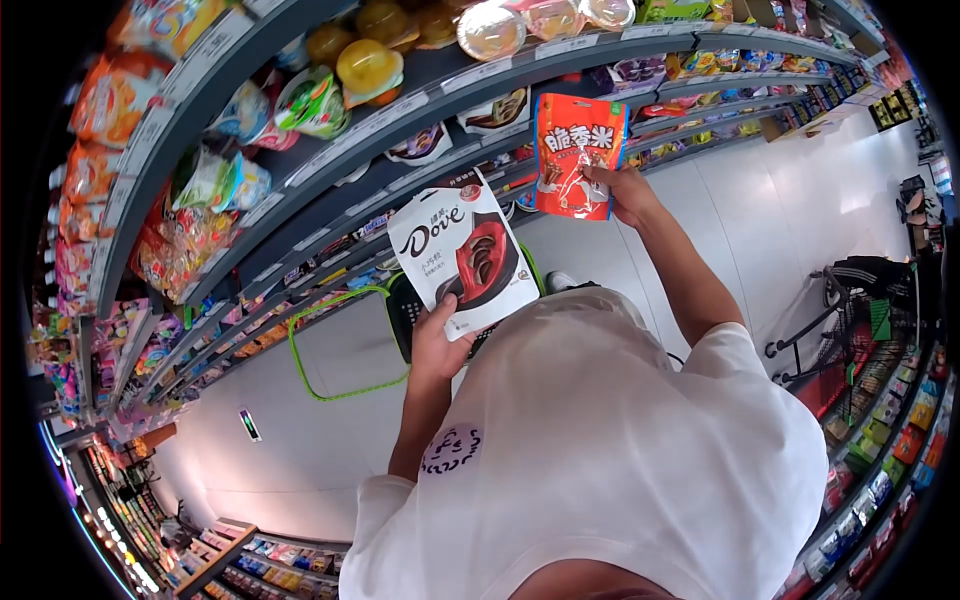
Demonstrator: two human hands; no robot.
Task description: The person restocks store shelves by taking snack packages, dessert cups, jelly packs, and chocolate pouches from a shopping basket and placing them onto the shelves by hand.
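Note:
A white Dove chocolate pouch point(425, 265), printed with a red and dark brown swirl, is gripped at its lower edge by my left hand point(441, 343). The thumb lies on its front and the other fingers are hidden behind. Farther right, my right hand point(625, 192) is closed on the lower right side of a red snack pouch point(568, 125) with white Chinese lettering and a blue edge. Both pouches have their fronts turned up toward me and are held apart, in front of the shelves. Partly hidden under the white pouch is a black basket point(400, 315) with a green handle.
Curved-looking shelves point(440, 105) of packaged sweets and jelly cups point(368, 70) run along the left and front. The green basket handle point(348, 396) sticks out over the pale tiled floor point(300, 450). A dark wheeled cart point(840, 325) stands at right, beside more stocked shelves point(880, 470).

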